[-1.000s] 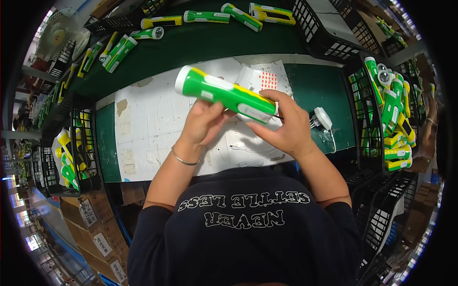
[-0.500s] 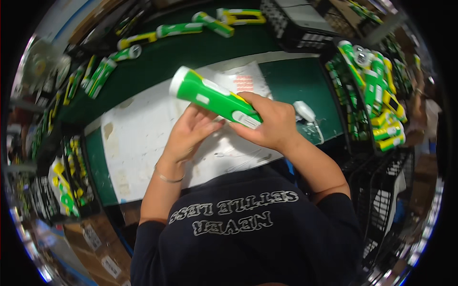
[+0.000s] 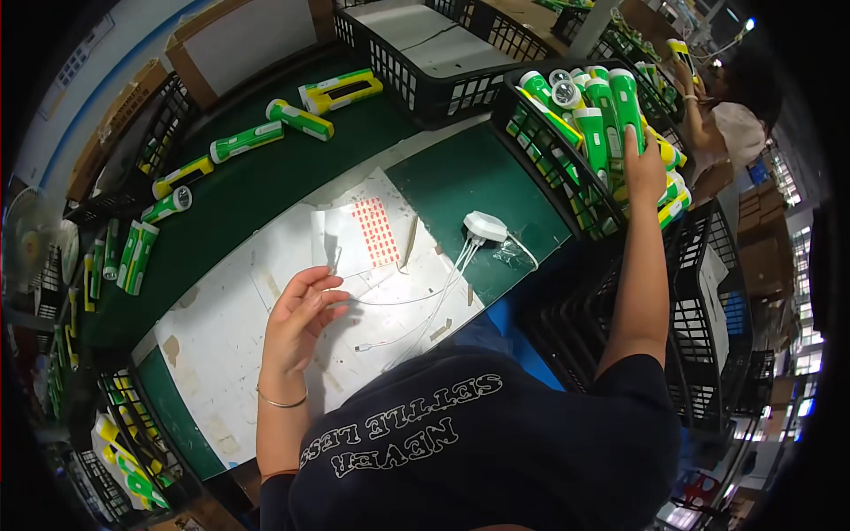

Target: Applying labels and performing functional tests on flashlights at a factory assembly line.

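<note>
Over the white sheet [image 3: 239,327], my left hand [image 3: 297,323] pinches a thin white cable [image 3: 394,303] near its end; the connector's tip pokes up past my fingers. That cable runs back to a white charger block [image 3: 485,227]. My right arm reaches out to the right, and my right hand [image 3: 646,170] grips the lower part of a green flashlight [image 3: 625,91] with a white head. This flashlight stands upright at the top of a black crate [image 3: 580,217] heaped with green and yellow flashlights. A sheet of red stickers [image 3: 376,232] lies beyond my left hand.
Several flashlights [image 3: 246,142] lie in a row along the green bench's far side. A black crate with a white lining [image 3: 434,53] stands behind. Another crate of flashlights [image 3: 133,434] sits at lower left. Empty black crates [image 3: 699,301] stack at right, where a co-worker [image 3: 708,124] holds a flashlight.
The flashlight has gone from above the sheet to the right-hand crate in my right hand. My left hand has let go of it and now pinches a white cable. The view has turned right.
</note>
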The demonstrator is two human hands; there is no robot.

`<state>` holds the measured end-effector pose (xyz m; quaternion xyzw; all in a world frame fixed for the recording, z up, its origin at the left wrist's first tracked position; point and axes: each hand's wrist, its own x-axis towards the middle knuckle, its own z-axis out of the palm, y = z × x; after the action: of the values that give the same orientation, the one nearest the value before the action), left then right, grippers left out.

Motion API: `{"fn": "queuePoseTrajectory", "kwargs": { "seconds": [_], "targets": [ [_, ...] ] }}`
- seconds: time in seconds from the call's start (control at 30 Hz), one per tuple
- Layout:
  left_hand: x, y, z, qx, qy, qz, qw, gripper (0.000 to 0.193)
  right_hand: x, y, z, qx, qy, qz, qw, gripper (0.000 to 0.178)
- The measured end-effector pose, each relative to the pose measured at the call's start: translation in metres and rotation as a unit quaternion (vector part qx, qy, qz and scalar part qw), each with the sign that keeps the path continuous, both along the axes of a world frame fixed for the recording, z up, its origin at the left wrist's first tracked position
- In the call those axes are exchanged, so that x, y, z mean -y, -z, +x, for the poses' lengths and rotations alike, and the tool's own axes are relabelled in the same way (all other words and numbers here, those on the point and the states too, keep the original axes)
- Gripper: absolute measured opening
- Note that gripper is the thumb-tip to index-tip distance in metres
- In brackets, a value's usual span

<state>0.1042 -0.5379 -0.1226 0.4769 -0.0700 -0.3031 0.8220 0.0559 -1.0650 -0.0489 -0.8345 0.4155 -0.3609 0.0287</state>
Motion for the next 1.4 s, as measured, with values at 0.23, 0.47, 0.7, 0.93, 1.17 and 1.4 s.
{"fn": "queuePoseTrajectory", "kwargs": {
  "seconds": [0.23, 0.47, 0.7, 0.93, 1.17, 1.4],
  "targets": [
    [0.001, 0.003, 0.006, -0.01, -0.002, 0.016, 1.0, 0.039, 0.003, -0.034, 0.012, -0.206, 0.068, -0.028, 0.976, 0.068],
    [0.003, 0.008, 0.021, -0.042, 0.032, -0.011, 0.999, 0.033, -0.096, -0.027, 0.111, -0.018, -0.299, -0.078, 0.951, 0.043],
    [-0.008, 0.005, 0.017, -0.046, 0.005, -0.018, 0.999, 0.031, -0.265, 0.075, 0.279, -0.284, -0.456, 0.091, 0.839, 0.062],
    [-0.032, 0.011, 0.012, -0.067, -0.05, -0.025, 0.996, 0.03, -0.319, 0.109, 0.31, -0.163, -0.383, 0.585, 0.696, 0.035],
    [0.0, 0.007, 0.067, -0.054, -0.156, -0.134, 0.977, 0.049, -0.342, 0.051, 0.123, -0.153, -0.536, 0.648, 0.519, 0.02],
    [0.03, 0.0, 0.046, -0.122, -0.132, -0.15, 0.972, 0.046, -0.348, 0.054, 0.037, -0.158, -0.62, 0.547, 0.54, 0.033]
  ]
}}
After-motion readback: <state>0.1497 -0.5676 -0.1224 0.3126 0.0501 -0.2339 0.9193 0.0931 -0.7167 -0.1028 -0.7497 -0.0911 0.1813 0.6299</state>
